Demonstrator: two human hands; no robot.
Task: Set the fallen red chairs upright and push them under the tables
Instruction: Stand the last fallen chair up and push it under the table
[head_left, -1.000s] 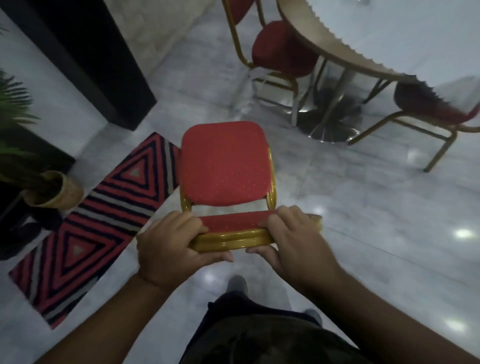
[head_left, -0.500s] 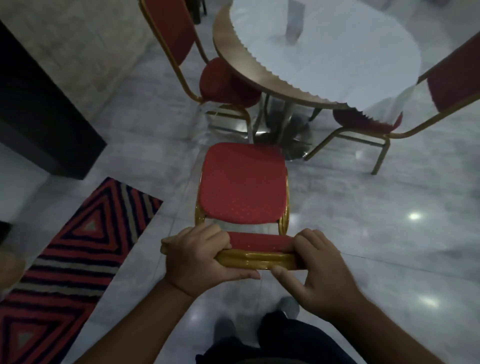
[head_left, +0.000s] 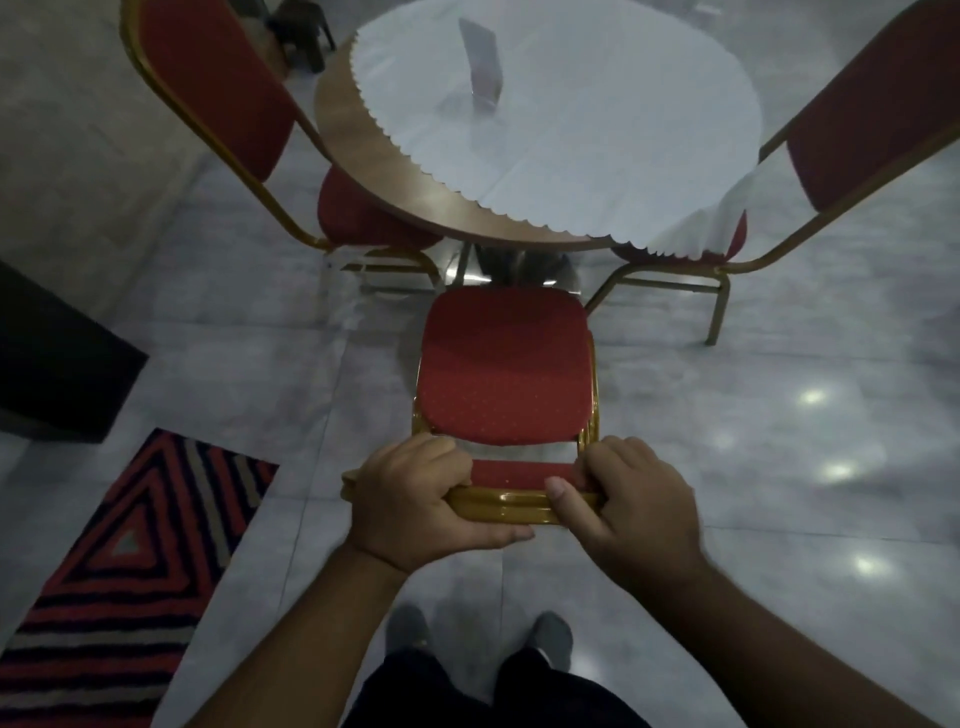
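Red chair (head_left: 506, 364) upright, seat short of the round tabletop (head_left: 415, 208).
Both my hands, left hand (head_left: 415, 499) and right hand (head_left: 639, 504), have fingers wrapped tight on its gold top rail.

— Was there any writing, label, brand or number to read around the round table (head_left: 415, 208)?

— None. The white cloth (head_left: 571, 119) on it was plain, and the upright card (head_left: 485, 62) at its middle showed a blank, blurred face. The striped rug (head_left: 130, 561), left of the table, carried only a pattern.
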